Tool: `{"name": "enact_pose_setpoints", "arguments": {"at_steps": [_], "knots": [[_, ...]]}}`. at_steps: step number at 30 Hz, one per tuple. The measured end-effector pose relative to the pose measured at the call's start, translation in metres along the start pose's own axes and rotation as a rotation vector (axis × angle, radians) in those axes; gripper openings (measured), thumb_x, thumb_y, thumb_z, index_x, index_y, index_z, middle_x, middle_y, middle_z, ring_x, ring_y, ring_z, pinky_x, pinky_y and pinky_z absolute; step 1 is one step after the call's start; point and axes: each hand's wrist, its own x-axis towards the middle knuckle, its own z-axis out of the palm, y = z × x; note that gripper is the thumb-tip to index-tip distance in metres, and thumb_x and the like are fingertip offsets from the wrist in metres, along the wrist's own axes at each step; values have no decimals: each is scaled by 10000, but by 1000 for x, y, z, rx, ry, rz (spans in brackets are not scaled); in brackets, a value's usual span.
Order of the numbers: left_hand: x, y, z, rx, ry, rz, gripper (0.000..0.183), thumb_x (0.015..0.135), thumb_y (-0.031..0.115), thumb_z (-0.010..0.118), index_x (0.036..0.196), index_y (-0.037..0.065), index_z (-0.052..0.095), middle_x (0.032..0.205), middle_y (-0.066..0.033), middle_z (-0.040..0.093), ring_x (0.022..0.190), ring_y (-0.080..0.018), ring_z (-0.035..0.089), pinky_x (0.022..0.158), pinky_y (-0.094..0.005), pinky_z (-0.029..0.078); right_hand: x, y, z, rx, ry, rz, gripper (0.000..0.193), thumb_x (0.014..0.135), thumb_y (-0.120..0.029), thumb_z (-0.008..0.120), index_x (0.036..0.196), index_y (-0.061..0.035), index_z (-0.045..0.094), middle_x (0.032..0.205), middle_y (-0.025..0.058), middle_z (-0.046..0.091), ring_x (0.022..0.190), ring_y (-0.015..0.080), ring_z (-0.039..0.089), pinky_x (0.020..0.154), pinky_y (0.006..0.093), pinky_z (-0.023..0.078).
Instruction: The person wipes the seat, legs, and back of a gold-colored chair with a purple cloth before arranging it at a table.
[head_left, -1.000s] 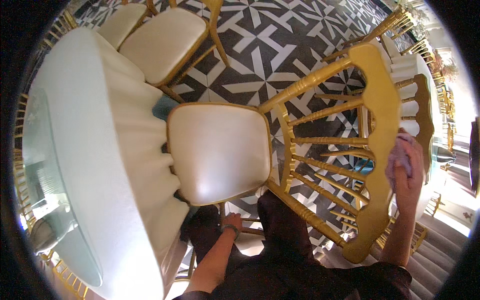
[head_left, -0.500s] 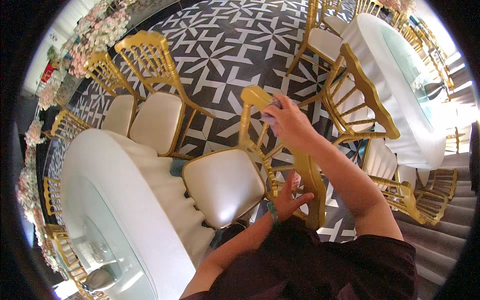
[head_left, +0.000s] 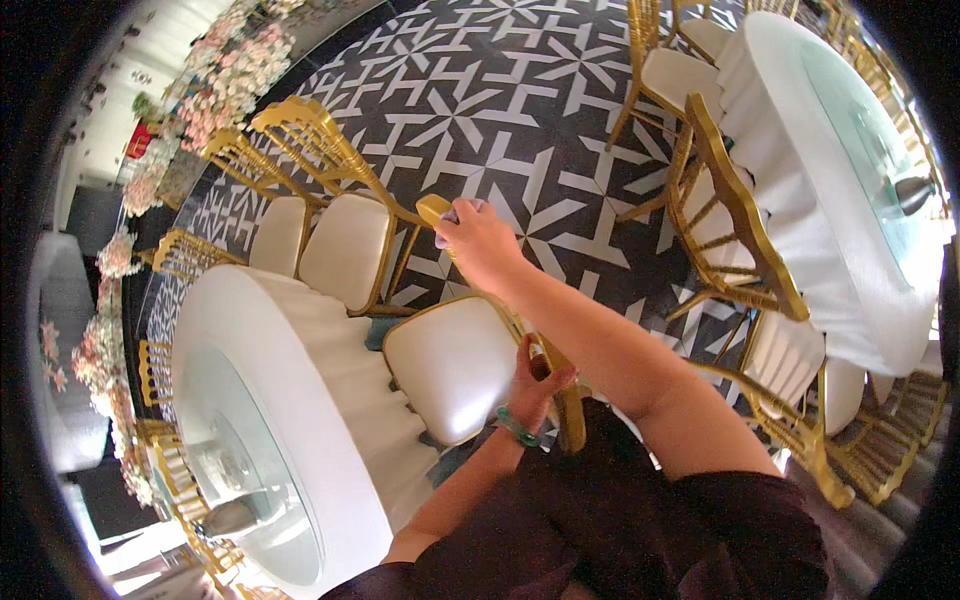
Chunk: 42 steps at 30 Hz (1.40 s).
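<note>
A gold chair with a white seat cushion [head_left: 450,365] stands pushed up to a round white-clothed table [head_left: 300,400]. My right hand [head_left: 482,245] presses a small pale cloth [head_left: 462,209] onto the top end of the chair's gold back rail [head_left: 433,208]. Lower down, my left hand [head_left: 535,383], with a green bracelet at the wrist, grips the gold back post where it meets the seat. My right forearm hides most of the backrest.
Two more white-seated gold chairs [head_left: 345,245] sit at the same table, which has a glass top [head_left: 240,470]. A second clothed table [head_left: 830,160] with gold chairs [head_left: 740,215] stands at right. Flower arrangements [head_left: 215,85] line the far left; black-and-white patterned floor [head_left: 520,90] lies between.
The view has swung round. My right hand with the cloth has moved from the side of the chair back to its top end. My left hand has come up onto the back post.
</note>
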Motion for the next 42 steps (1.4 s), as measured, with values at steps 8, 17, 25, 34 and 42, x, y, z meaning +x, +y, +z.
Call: {"name": "enact_pose_setpoints", "arguments": {"at_steps": [8,17,25,34,42], "knots": [[4,-6,-7,42,50,29,968,727,179,750,1404,4,81,960,-97,560,896,-187,569,810,-318,473,7,-1,5,13,34,3,245,739,-90,604,973,-162,606,1073,46,502,891,295,541,657,361,526],[9,-6,-16,79,-71,72,1004,719,210,745,1412,0,50,975,-120,560,856,-184,574,764,-323,470,42,-13,19,-146,-208,-33,186,798,-138,581,970,-208,592,1090,62,477,963,325,533,708,396,520],[14,-5,-15,216,-69,41,1120,669,345,786,1393,-65,36,1068,-230,562,926,-227,592,793,-329,472,77,-7,30,-193,-335,-42,279,783,-134,612,1040,-239,584,1107,93,462,990,328,529,766,424,518],[20,-33,-7,297,166,178,1148,656,464,766,1406,-52,68,1337,-273,376,1253,-296,386,1030,-352,311,79,-1,37,-282,-341,-347,318,756,-107,617,1064,-177,587,1161,99,455,1049,350,485,803,408,508],[-49,-39,11,360,904,333,518,829,370,617,1188,13,508,1172,-203,515,1087,-331,507,910,-397,418,72,-2,34,-346,-384,-888,126,732,-86,593,832,-112,664,1003,56,601,1121,256,472,1031,520,238]]}}
